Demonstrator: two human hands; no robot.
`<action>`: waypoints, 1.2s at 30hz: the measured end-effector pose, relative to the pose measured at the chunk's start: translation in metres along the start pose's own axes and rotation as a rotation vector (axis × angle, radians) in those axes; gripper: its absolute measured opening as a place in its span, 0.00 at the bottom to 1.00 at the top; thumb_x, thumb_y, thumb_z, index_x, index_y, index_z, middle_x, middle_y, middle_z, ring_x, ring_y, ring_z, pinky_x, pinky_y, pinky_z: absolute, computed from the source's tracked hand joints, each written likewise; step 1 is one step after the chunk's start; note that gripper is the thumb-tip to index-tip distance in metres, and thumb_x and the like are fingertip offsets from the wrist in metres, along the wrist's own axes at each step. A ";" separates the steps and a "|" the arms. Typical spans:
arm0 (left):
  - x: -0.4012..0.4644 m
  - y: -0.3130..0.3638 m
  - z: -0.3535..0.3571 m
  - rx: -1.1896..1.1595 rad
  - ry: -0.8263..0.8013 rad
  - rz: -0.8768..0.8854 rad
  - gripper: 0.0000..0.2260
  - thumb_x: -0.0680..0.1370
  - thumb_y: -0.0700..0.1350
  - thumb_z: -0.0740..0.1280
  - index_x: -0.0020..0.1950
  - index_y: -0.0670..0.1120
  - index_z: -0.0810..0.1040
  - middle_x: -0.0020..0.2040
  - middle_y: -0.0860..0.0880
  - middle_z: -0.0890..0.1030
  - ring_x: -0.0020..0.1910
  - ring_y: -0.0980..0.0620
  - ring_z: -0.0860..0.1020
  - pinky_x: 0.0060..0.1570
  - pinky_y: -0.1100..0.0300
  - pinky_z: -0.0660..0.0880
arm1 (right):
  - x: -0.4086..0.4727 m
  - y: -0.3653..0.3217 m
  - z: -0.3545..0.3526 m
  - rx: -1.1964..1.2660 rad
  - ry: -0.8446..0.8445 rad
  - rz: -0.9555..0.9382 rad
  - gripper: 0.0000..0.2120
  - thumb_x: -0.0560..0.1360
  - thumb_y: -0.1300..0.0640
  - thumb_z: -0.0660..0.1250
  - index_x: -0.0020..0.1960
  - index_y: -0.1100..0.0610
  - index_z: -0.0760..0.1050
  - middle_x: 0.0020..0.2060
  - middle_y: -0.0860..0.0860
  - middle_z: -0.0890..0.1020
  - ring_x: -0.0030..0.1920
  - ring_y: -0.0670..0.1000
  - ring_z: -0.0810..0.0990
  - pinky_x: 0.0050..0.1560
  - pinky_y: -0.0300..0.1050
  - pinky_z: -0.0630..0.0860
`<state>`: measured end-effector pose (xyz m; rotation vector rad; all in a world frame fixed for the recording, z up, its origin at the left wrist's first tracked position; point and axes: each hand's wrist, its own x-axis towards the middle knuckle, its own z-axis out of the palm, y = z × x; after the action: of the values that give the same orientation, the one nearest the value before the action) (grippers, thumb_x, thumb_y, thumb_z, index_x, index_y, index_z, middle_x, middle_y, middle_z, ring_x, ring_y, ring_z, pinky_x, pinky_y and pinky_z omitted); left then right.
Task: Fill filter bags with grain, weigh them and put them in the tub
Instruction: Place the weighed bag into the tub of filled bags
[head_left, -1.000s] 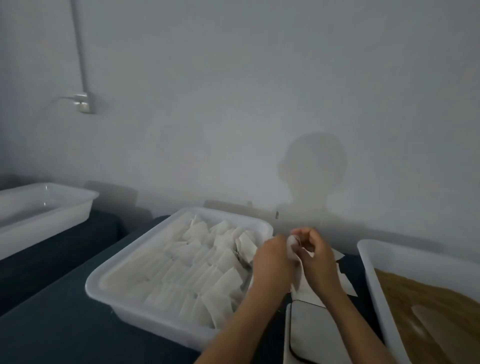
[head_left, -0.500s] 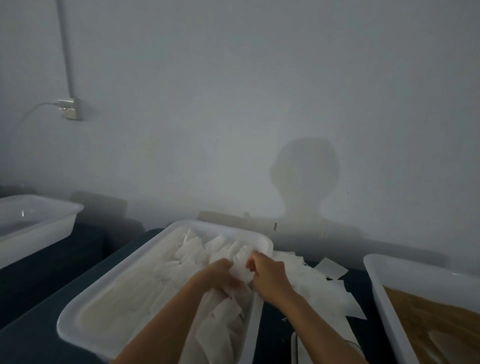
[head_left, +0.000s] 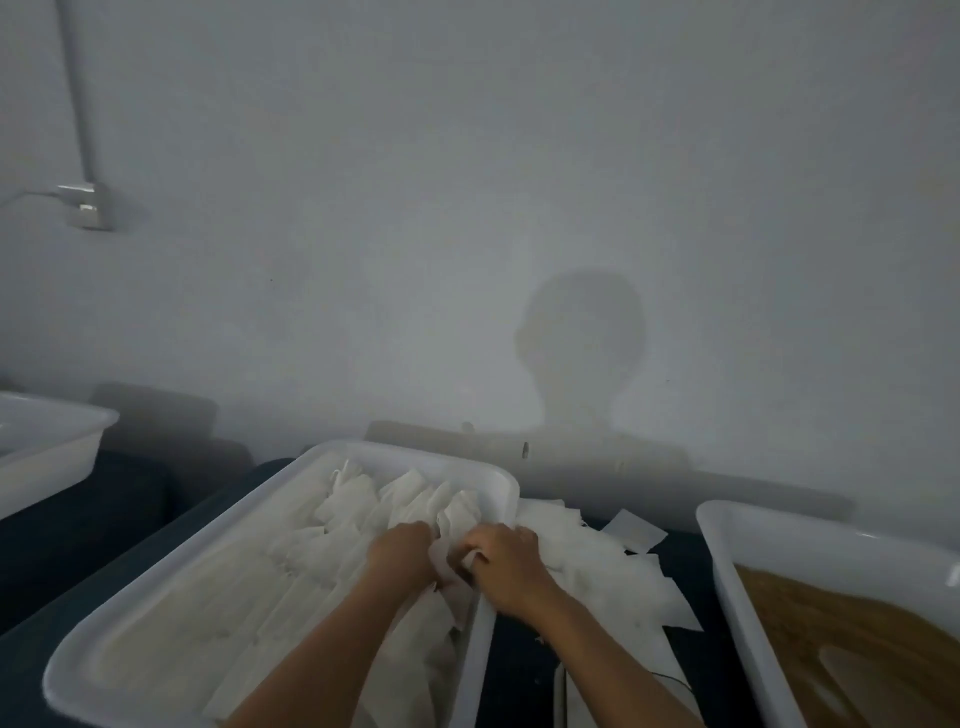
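Three white plastic tubs on dark tabletop (head_left: 104, 566), against pale grey wall (head_left: 467, 208) bearing head-and-shoulders shadow (head_left: 582, 353).

Middle tub (head_left: 156, 582): largest in view, rectangular, rounded corners, near edge cut off by frame. Holds rows of white filter bags (head_left: 363, 509), overlapping and leaning, packed toward right and far side; left part of floor bare.

Right tub (head_left: 737, 571): partly out of frame, filled with brown grain (head_left: 831, 634); pale scoop-like shape (head_left: 872, 680) lying in grain, too dim to name surely.

Left tub (head_left: 47, 447): well apart from the others, only one corner visible, contents not discernible.

Loose heap of empty filter bags (head_left: 613, 577): flat white sheets spread on tabletop between middle and right tubs, touching middle tub's right rim.

Left hand (head_left: 402, 553): inside middle tub near right rim, fingers curled down onto a bag; forearm crossing tub from lower frame.

Right hand (head_left: 506, 564): over right rim of middle tub, just beside left hand, fingers curled and pinching same filled bag (head_left: 447, 564), white, crumpled between both hands, resting among packed rows.

Flat pale object (head_left: 563, 696) at lower edge between tubs, mostly hidden by right forearm; identity unclear.

Wall socket (head_left: 88, 205) with conduit (head_left: 78, 93) rising above, upper left.
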<state>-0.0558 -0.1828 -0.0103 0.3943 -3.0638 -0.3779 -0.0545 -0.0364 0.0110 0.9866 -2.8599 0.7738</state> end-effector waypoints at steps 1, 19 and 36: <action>-0.001 0.000 -0.002 0.018 0.034 -0.001 0.19 0.75 0.52 0.66 0.62 0.46 0.70 0.59 0.48 0.77 0.58 0.49 0.76 0.51 0.61 0.70 | -0.004 0.005 -0.003 0.108 0.055 -0.008 0.15 0.78 0.64 0.56 0.52 0.55 0.80 0.55 0.48 0.80 0.57 0.49 0.75 0.64 0.41 0.66; -0.035 0.115 -0.014 -0.555 0.102 0.376 0.07 0.78 0.37 0.61 0.53 0.38 0.75 0.53 0.42 0.79 0.53 0.45 0.77 0.54 0.58 0.74 | -0.046 0.098 -0.004 -0.233 -0.063 0.569 0.33 0.71 0.43 0.68 0.68 0.56 0.59 0.65 0.56 0.64 0.65 0.57 0.65 0.63 0.51 0.67; -0.026 0.125 0.015 -0.830 -0.058 0.199 0.05 0.78 0.37 0.61 0.46 0.46 0.70 0.49 0.44 0.78 0.46 0.49 0.76 0.45 0.57 0.77 | -0.052 0.094 -0.051 -0.090 0.327 0.530 0.07 0.79 0.62 0.53 0.53 0.56 0.69 0.55 0.54 0.76 0.53 0.53 0.76 0.45 0.42 0.68</action>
<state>-0.0622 -0.0552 0.0052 0.0334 -2.6196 -1.5517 -0.0743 0.0806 0.0046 0.0638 -2.8362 0.7315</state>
